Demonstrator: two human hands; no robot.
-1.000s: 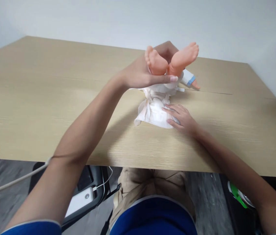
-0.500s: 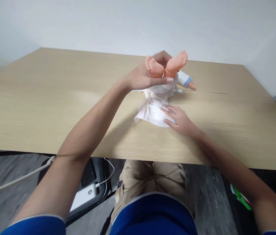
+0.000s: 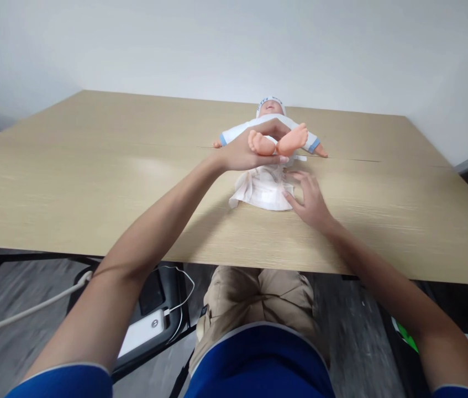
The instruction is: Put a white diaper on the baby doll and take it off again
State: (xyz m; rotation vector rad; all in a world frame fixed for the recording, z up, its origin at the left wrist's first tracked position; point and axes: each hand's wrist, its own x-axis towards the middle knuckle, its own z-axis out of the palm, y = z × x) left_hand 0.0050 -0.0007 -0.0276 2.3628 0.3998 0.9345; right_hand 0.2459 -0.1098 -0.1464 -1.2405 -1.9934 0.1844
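Observation:
A baby doll (image 3: 294, 140) lies on its back, its head in a printed white cap at the far side. My left hand (image 3: 240, 152) is closed around its legs at the ankles, keeping both feet raised. A white diaper (image 3: 261, 190) is spread on the tabletop below the feet, its front part toward me. At the diaper's right edge is my right hand (image 3: 312, 202), fingers apart, thumb and fingertips touching or very near the material. The doll's lower body is mostly hidden behind my left hand and its feet.
The wooden table (image 3: 134, 166) reaches back to a white wall (image 3: 175, 50). Below its front edge on the left, a white power bank (image 3: 142, 334) with a cable lies on a black surface. A pale hose (image 3: 30, 307) runs beside my left arm.
The doll's raised feet have come down a little, and its head and other arm now show. My right hand has slid from the diaper's front part to its right edge.

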